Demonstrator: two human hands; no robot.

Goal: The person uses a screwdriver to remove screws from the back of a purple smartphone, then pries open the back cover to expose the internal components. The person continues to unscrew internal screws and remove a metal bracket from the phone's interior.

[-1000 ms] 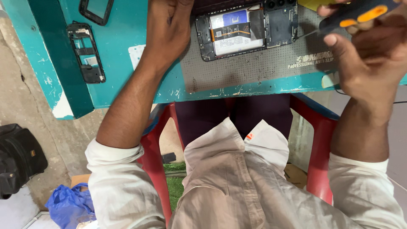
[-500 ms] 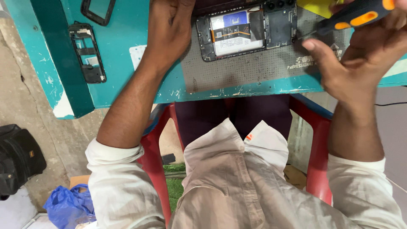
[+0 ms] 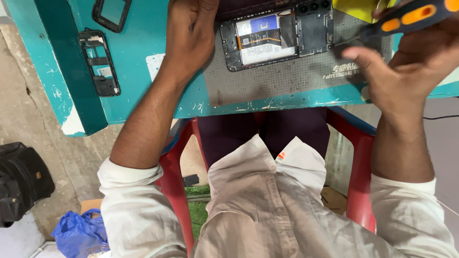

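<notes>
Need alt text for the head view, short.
Seated person's left hand rests beside an opened phone on a grey mat, while the right hand holds an orange-and-black screwdriver near it. A phone frame lies on the teal table.

Left hand [image 3: 191, 33] on opened phone [image 3: 277, 38] — screwdriver [image 3: 406, 19] in right hand [image 3: 411, 67], over grey mat [image 3: 287, 81].

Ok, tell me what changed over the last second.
The right hand shifted the black and orange screwdriver up-right, its tip now near the opened phone. The left hand stayed pressed beside the phone on the grey mat.
</notes>
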